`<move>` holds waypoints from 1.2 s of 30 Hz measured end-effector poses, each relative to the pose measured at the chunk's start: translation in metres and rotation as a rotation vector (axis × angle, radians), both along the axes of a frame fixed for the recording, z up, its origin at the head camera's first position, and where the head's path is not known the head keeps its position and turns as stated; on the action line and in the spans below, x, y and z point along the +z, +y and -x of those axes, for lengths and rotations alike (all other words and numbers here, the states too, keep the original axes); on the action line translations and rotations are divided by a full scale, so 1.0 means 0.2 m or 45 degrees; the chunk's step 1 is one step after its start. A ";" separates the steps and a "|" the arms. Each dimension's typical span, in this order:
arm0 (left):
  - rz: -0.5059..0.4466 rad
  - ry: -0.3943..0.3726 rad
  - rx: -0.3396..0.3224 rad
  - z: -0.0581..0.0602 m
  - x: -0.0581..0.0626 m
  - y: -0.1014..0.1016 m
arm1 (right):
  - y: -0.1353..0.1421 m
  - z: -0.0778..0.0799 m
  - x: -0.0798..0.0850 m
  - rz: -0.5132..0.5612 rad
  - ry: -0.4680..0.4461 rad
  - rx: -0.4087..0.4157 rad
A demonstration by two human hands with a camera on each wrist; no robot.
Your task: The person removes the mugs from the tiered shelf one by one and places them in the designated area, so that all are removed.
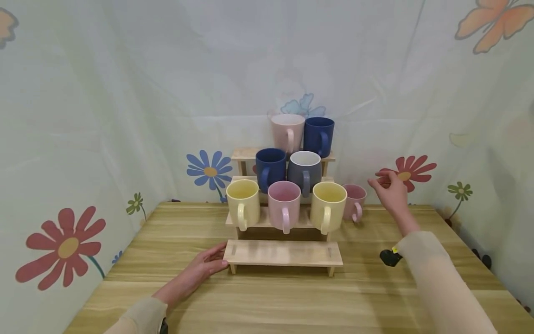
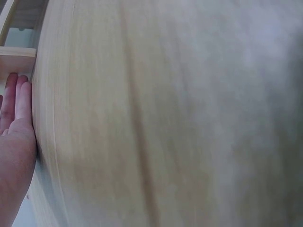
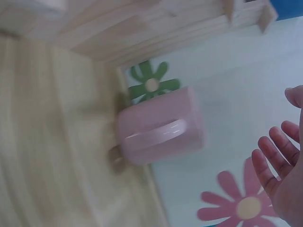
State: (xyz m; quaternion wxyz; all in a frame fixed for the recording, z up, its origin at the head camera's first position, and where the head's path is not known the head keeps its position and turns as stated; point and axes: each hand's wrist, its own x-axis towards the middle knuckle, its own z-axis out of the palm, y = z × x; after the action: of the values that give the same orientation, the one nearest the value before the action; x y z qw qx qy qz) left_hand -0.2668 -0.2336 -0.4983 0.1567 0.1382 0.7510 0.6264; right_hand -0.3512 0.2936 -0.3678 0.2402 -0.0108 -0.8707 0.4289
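Note:
My left hand [image 1: 204, 266] rests against the left end of a stepped wooden rack's lowest shelf [image 1: 283, 253]. In the left wrist view its fingers [image 2: 22, 101] reach out straight to the wood. My right hand [image 1: 392, 195] is raised in the air, holding nothing, its fingers loosely bent. Left of it, apart from the hand, a pink mug [image 1: 354, 204] stands upright on the table beside the rack; the right wrist view also shows this pink mug [image 3: 163, 127], handle toward the camera.
The rack's upper tiers hold a pale pink mug [image 1: 288, 132] and blue mug [image 1: 319, 137], then a blue mug [image 1: 271, 169] and grey mug [image 1: 304, 171]. Below stand two yellow mugs [image 1: 243, 204] around a pink mug [image 1: 284, 204]. A flowered curtain [image 1: 125, 93] hangs behind the wooden table [image 1: 267, 301].

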 end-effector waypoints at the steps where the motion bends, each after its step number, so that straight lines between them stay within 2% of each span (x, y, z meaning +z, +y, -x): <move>1: -0.003 -0.002 -0.001 0.00 0.00 0.00 | 0.00 0.00 0.02 0.004 0.012 -0.004; 10: -0.011 -0.051 0.005 0.00 0.01 0.00 | -0.02 0.01 0.21 0.057 0.062 0.008; 14: -0.032 -0.076 0.017 0.00 0.01 0.00 | -0.07 0.02 0.29 0.045 0.067 -0.011; 21: -0.079 -0.082 -0.011 0.01 0.00 0.00 | -0.19 0.03 0.42 0.052 0.135 0.023; 28: -0.028 -0.076 0.004 0.01 0.00 0.00 | -0.32 0.05 0.50 0.052 0.220 0.042; 36: -0.034 -0.087 0.007 0.01 0.01 0.00 | -0.45 0.06 0.56 0.087 0.287 0.103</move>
State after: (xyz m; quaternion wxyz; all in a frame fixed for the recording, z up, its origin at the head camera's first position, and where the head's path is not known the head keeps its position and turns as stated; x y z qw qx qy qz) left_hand -0.2678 -0.2332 -0.4955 0.1785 0.1168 0.7372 0.6412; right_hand -0.3637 0.2035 -0.2554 0.3187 0.0643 -0.8228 0.4661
